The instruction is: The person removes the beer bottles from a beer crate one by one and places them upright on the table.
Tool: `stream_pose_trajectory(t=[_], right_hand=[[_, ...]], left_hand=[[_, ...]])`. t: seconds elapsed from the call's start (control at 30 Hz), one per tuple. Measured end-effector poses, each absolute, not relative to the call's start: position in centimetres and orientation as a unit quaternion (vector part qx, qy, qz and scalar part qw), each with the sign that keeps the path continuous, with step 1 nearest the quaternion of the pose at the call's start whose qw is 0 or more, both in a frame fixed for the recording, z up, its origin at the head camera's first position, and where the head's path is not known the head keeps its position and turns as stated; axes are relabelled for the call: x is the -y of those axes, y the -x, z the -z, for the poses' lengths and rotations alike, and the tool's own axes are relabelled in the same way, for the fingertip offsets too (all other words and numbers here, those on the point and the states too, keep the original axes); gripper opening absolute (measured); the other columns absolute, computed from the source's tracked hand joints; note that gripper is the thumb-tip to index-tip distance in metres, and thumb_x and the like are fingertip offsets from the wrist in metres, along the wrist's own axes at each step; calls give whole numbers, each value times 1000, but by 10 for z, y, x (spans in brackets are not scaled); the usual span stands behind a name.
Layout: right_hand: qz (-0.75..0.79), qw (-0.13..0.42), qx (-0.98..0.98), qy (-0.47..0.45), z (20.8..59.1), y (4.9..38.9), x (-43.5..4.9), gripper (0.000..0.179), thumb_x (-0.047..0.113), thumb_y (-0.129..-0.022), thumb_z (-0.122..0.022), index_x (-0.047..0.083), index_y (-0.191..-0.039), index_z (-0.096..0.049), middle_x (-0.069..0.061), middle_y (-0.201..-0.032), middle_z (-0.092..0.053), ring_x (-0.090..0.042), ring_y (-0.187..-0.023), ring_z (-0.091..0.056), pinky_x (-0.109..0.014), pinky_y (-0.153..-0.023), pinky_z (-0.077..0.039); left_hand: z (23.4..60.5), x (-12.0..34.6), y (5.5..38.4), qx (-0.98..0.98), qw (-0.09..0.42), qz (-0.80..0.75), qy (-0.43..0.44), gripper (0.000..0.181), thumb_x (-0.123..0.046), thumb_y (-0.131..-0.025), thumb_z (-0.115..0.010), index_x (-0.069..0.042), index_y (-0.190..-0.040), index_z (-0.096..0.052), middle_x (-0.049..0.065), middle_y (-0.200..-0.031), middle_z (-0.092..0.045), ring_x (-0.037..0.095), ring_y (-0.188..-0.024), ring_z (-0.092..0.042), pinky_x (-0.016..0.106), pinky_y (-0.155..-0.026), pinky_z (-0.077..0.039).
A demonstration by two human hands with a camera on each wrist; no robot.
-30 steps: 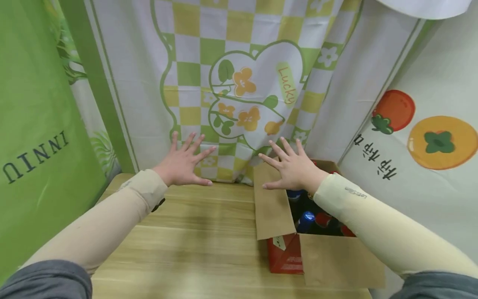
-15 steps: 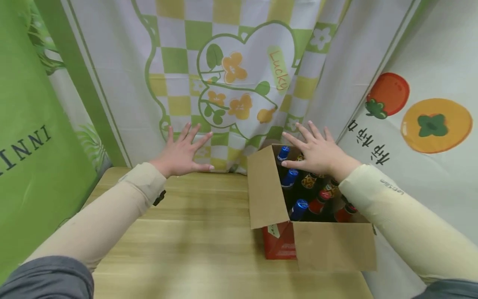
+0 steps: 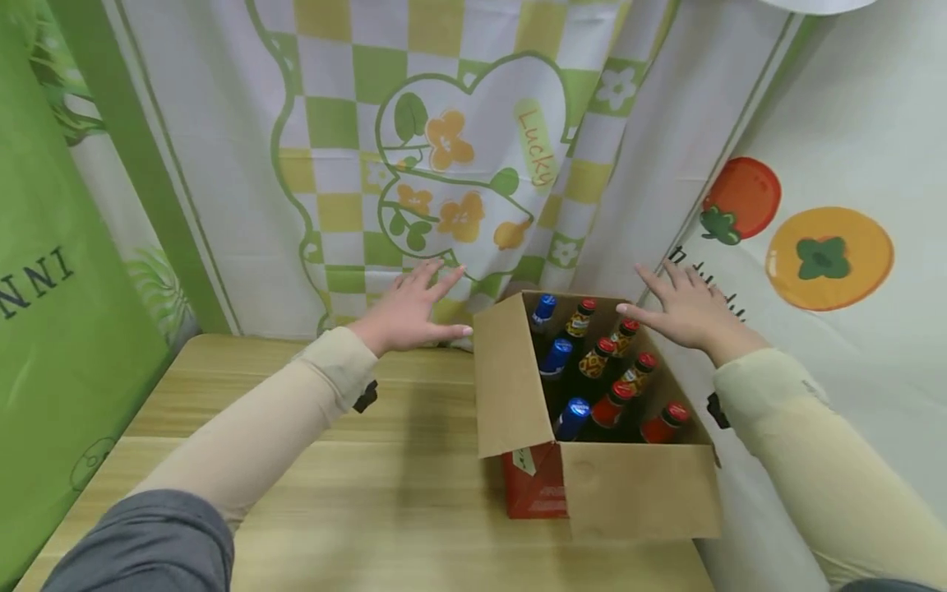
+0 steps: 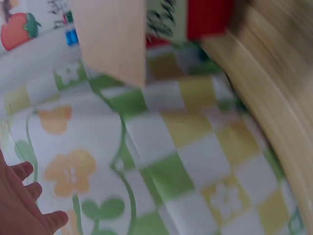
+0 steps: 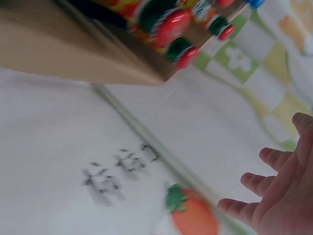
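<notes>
An open cardboard box [image 3: 636,485] with a red outside stands at the right of the table. Inside it are several bottles, some with blue foil tops [image 3: 556,357] and some with red caps [image 3: 623,391]. My left hand [image 3: 405,316] hovers left of the box's raised left flap [image 3: 510,378], fingers extended and holding nothing. Above the box's far right side, my right hand [image 3: 691,312] hangs in the air with spread fingers, also holding nothing. In the right wrist view, this hand [image 5: 288,191] is apart from the red-capped bottles [image 5: 171,27].
The wooden table [image 3: 355,493] meets a checkered curtain [image 3: 333,123] at the back. On the left hangs a green cloth [image 3: 66,370]; on the right, a white cloth printed with fruit [image 3: 829,256]. Part of a white round object [image 3: 821,5] shows at the top right.
My right hand has moved right, off the box's opening, so more bottles show. My left hand has moved right toward the box's flap. The head view has shifted slightly.
</notes>
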State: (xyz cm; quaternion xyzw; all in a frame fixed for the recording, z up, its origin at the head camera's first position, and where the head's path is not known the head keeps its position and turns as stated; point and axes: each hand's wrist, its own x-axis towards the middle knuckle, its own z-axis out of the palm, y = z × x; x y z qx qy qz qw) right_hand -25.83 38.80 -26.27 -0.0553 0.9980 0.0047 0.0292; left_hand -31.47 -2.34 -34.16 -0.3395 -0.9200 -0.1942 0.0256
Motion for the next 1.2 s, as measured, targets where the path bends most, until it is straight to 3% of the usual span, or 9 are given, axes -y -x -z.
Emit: stream_pose_trajectory(t=[0.27,0.53,0.87,1.2], right_hand=[[64,41,-996,48,288,250,-429,91,61,-104,-46,2,-164,-11,-41,-162,-3,-64,-145,-5,-77,-111,-11],[131,70,-988,50,321,247,-448,90,59,-104,-49,5,-165,-9,-38,-163,-2,-62,-146,-6,-78,-110,-13],[122,76,-987,72,349,250,-459,91,59,-102,-53,7,-166,-11,-36,-165,-5,-61,-147,-9,-78,-111,-15],[83,65,-991,87,368,255,-470,104,63,-95,-63,5,-165,-12,-38,-163,-10,-61,-145,-15,-76,-111,-20]], left_hand=[[340,-29,306,897,-19,253,362,93,-63,-98,-58,-28,-168,-8,20,-170,-9,43,-154,-13,63,-118,-22],[339,-74,298,866,-49,293,402,90,-55,-99,-62,-25,-168,-11,20,-169,-14,39,-155,-15,57,-120,-23],[347,-115,290,867,-80,270,411,89,-61,-98,-59,-30,-167,-12,17,-169,-17,37,-153,-21,54,-118,-30],[360,-141,288,853,-110,299,413,95,-55,-97,-66,-26,-167,-10,20,-167,-20,41,-146,-37,53,-115,-35]])
